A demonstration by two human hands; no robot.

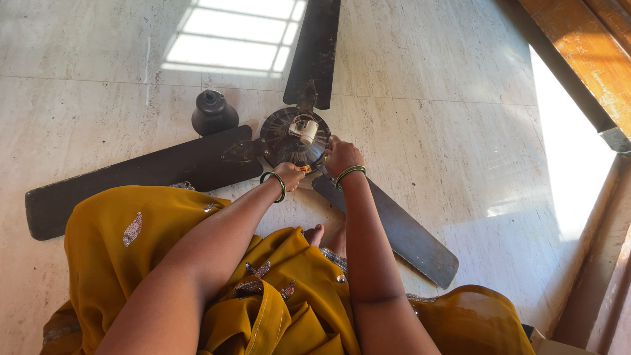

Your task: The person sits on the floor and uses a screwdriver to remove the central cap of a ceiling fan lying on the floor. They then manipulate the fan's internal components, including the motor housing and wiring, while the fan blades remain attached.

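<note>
- A dark ceiling fan (289, 135) lies flat on the pale tiled floor (460, 118), its three blades spread out.
- The left hand (289, 176) rests at the near rim of the round motor hub; its fingers are curled, on what I cannot tell.
- The right hand (342, 158) sits just beside it, fingers closed on a small tool (320, 160) at the hub.
- A dark bell-shaped cover (213, 113) stands on the floor, just left of the hub.

No packages, labels, signs or screens visible.
</note>
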